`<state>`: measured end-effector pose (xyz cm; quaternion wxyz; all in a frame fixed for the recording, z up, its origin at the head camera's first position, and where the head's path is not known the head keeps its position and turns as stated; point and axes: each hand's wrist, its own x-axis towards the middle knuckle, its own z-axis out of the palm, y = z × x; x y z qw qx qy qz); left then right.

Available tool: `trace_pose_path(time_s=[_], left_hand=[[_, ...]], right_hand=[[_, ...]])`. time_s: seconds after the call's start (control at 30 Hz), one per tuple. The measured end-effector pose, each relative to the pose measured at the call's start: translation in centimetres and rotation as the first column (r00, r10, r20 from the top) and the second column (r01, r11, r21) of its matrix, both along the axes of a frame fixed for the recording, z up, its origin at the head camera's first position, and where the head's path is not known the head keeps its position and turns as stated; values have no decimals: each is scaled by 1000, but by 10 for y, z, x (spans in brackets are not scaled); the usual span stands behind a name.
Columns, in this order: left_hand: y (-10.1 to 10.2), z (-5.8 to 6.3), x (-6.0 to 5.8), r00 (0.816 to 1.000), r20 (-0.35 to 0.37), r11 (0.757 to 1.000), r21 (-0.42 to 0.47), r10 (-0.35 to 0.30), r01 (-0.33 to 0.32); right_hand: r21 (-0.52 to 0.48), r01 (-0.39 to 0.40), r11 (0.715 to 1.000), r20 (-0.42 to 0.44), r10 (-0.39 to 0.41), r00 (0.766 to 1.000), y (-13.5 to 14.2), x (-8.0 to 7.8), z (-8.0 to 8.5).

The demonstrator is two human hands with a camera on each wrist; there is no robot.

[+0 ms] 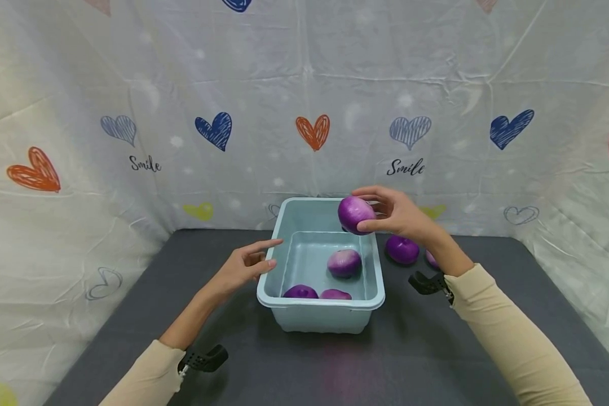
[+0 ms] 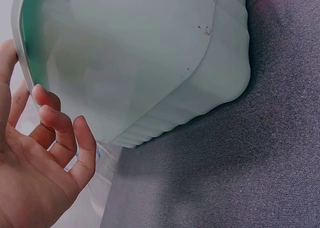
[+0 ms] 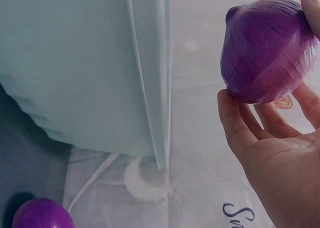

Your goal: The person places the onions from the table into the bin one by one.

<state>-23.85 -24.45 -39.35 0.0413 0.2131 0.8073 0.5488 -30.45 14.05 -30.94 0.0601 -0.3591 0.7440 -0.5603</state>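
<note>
Before a white backdrop [image 1: 264, 84] of scribbled hearts and "Smile" lettering, we saw the right grip [image 1: 400, 214] hold a purple onion [image 1: 355, 214], thumb and fingers curved round it, above the right rim of a pale-blue basin [image 1: 317, 320]. Three onions [image 1: 344, 263] lay inside, two more [image 1: 402, 250] alongside on the dark worktop [image 1: 264, 366]. The left grip [image 1: 241, 268], loosely spread, holding nothing, was at the left rim.

Head vw dn, wrist vws nr tub [image 1: 304, 259]
</note>
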Motion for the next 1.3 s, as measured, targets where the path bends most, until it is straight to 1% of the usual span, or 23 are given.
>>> trace_pose_path(time_s=[0.07,0.2,0.3,0.47,0.63,0.83,1.0,1.17,1.3], left_hand=[[0,-1,-1,1000,2,1000,-2,3,-3],[0,-1,-1,1000,0,1000,-10,8,-8],[0,-1,0,1000,3,1000,-9,7,-7],[0,-2,0,1000,15,1000,-4,7,-7],[0,-1,-1,1000,7,1000,-2,9,-9],[-1,-1,-1,1000,7,1000,-2,-2,2],[-1,-1,-2,1000,2,1000,-4,-3,3],[0,-1,-3,1000,-7,1000,-2,-7,7],[-1,-1,-2,1000,-1,1000,-3,-4,4]], right_hand=[[-5,-8,1000,2,8,1000,1,0,-1],[-52,-34,998,18,35,999,9,2,-4],[-79,-29,996,28,31,999,20,3,-7],[-70,32,997,30,-30,999,46,4,-14],[-18,113,993,21,-113,993,76,6,-23],[9,222,975,69,-222,973,109,12,-36],[21,273,962,86,-273,958,131,16,-46],[47,321,946,48,-323,945,153,17,-61],[80,378,922,9,-380,925,166,18,-75]])
